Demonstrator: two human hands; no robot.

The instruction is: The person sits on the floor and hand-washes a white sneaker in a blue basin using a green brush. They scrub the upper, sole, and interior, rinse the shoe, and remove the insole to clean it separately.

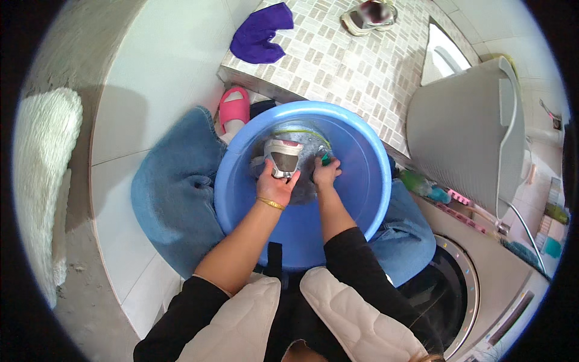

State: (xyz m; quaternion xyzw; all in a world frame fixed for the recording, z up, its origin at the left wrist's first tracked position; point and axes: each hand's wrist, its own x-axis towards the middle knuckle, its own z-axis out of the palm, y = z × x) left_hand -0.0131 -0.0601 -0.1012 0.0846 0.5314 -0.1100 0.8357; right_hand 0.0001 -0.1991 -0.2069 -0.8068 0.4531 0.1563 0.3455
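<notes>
A large blue plastic basin [366, 190] stands between my knees with greyish, sudsy water [304, 190] in it. My left hand [275, 186] grips a pale sneaker [277, 149] with a dark panel, the thumb on its side, just over the water. To its right, my right hand [325, 172] closes around a small green object [325, 158], probably a scrubbing brush; the fingers hide most of it. A yellow-green curved line [305, 132] runs through the water beyond the shoe.
Purple cloth [262, 36] and a pair of pale shoes [367, 18] lie on the raised tiled floor [334, 68]. A front-loading washing machine [488, 267] stands at right, below a grey washbasin [457, 122]. Bottles [414, 183] and a pink brush [457, 197] sit on its top. A wall is at left.
</notes>
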